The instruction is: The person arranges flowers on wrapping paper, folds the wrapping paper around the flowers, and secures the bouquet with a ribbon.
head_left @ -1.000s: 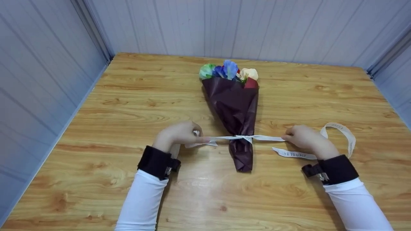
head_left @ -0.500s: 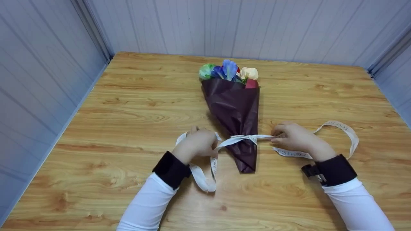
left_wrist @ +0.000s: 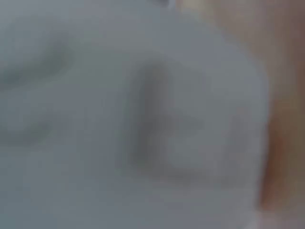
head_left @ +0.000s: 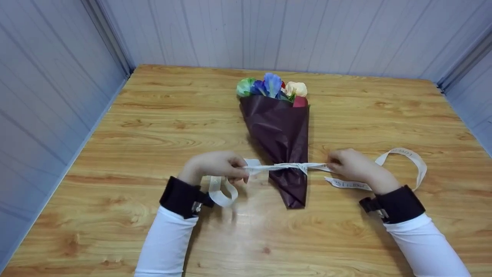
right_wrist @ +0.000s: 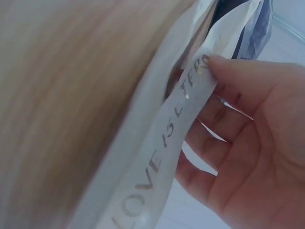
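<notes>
A bouquet [head_left: 278,130] in dark maroon wrapping paper lies on the table, its green, blue and cream flowers [head_left: 273,85] at the far end. White printed ribbon [head_left: 288,166] crosses its narrow lower part, knotted near the middle. To the left of the bouquet my left hand [head_left: 219,164] pinches one end, and loose ribbon loops below the fingers. On the other side my right hand [head_left: 353,164] pinches the other end between thumb and fingers. The right wrist view shows lettered ribbon [right_wrist: 171,119] under the thumb. Blurred ribbon [left_wrist: 143,119] fills most of the left wrist view.
The wooden table [head_left: 153,127] meets pale panel walls [head_left: 215,34] at the back and sides. A loose ribbon tail [head_left: 417,163] curls on the table beyond the right wrist, and its cut end lies below the right hand.
My left hand went in toward the bouquet, then back out to the left, drawing its ribbon straight. The right hand shifted slightly toward the bouquet and kept its pinch.
</notes>
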The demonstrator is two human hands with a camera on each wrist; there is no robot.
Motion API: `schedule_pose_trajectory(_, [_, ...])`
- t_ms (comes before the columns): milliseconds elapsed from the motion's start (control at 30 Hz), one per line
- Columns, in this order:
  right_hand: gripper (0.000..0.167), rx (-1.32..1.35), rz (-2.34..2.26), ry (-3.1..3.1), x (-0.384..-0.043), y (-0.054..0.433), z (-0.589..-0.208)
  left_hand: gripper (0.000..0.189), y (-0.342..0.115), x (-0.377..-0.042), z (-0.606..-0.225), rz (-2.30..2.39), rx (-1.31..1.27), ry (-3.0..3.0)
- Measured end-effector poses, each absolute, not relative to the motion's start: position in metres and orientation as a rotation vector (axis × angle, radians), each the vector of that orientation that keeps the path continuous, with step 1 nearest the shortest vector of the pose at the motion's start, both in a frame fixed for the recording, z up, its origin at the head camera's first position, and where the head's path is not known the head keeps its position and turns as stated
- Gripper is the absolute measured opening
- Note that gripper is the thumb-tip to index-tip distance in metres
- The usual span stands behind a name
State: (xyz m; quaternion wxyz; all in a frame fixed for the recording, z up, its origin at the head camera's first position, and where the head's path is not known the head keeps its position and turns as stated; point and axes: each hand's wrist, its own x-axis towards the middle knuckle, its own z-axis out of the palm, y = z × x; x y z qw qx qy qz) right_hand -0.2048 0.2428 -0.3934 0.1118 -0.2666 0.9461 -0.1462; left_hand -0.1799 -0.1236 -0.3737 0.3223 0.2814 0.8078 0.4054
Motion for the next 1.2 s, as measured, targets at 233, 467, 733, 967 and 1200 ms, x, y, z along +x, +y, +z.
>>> schedule_pose_trajectory(233, [0.011, -0.812, -0.417, 2.754, -0.204, 0.243, -0.394, 0.027, -0.103, -0.181, -0.372, 1.713, 0.798, 2.068])
schedule_pose_trajectory(467, [0.008, -0.85, -0.421, 2.759, -0.204, 0.241, -0.396, 0.025, -0.054, -0.187, -0.378, 2.127, 0.713, 1.874])
schedule_pose_trajectory(733, [0.007, -0.828, -0.437, 2.714, -0.204, 0.246, -0.393, 0.03, -0.038, -0.189, -0.38, 2.226, 0.585, 1.812])
schedule_pose_trajectory(967, [0.017, -0.591, -0.684, 2.613, -0.206, 0.253, -0.387, 0.034, -0.039, -0.188, -0.381, 2.274, 0.585, 1.819])
schedule_pose_trajectory(1200, [0.042, -0.464, -0.817, 2.555, -0.204, 0.274, -0.374, 0.032, -0.039, -0.193, -0.384, 2.306, 0.555, 1.892])
